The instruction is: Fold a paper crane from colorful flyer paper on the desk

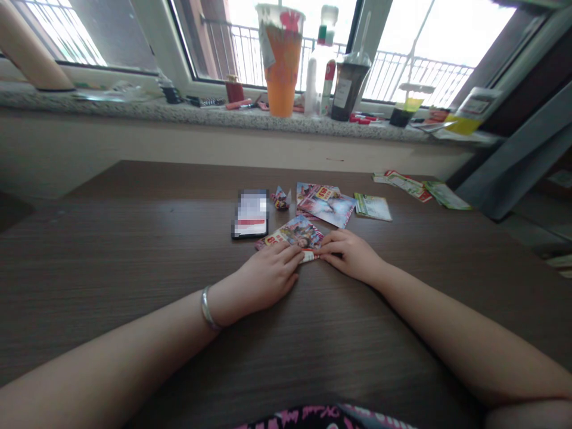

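A colourful printed paper sheet [295, 233] lies on the dark wooden table [134, 250], partly folded. My left hand [263, 277], with a silver bracelet on the wrist, presses its fingertips on the near edge of the sheet. My right hand [351, 253] pinches the same edge from the right, fingers pressed together. Both hands meet at the fold. A phone [251, 214] lies just left of the sheet.
A small folded paper piece [281, 198], a stack of printed sheets [326, 203] and more leaflets [373, 207] lie farther back. On the stone windowsill [134, 110] stand an orange cup [280, 59], a white bottle [322, 65], a dark drink cup [348, 86] and small items.
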Demonstrator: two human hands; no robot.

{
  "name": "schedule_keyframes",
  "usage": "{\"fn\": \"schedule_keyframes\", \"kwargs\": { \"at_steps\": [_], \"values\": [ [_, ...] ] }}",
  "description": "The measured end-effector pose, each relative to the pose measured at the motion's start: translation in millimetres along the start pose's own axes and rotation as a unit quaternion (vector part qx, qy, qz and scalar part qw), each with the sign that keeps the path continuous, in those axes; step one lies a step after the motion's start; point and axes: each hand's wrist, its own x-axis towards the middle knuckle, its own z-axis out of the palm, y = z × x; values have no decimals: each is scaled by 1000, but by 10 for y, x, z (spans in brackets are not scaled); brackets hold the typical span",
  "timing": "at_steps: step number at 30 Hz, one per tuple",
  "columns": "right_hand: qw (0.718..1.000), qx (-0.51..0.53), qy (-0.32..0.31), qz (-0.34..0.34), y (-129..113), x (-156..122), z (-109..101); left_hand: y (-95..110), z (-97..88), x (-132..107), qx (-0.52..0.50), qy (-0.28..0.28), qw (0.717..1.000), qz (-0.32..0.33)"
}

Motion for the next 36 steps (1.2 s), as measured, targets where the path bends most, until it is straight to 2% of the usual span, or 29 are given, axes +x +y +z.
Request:
{"fn": "schedule_keyframes", "kwargs": {
  "at_steps": [8, 12, 16, 20, 27, 36],
  "values": [
    [1000, 17, 1, -2, 47, 1, 26, -18, -28, -4, -25, -21, 999, -2],
    [1000, -16, 1, -13, 18, -10, 19, -9, -36, -11, -30, -31, 999, -14],
    [994, -91, -14, -63, -66, -10, -6, -12, -23, -28, -29, -34, 999, -18],
    [987, -111, -31, -110, -158, 3, -36, -15, -30, -41, -27, -34, 999, -7],
    [987, -129, -45, -85, -210, -9, -72, 3, -139, -38, -44, -52, 998, -10],
    [980, -148, -64, -116, -203, -19, -84, 20, -219, -47, -53, -77, 995, -22]
  ]
}}
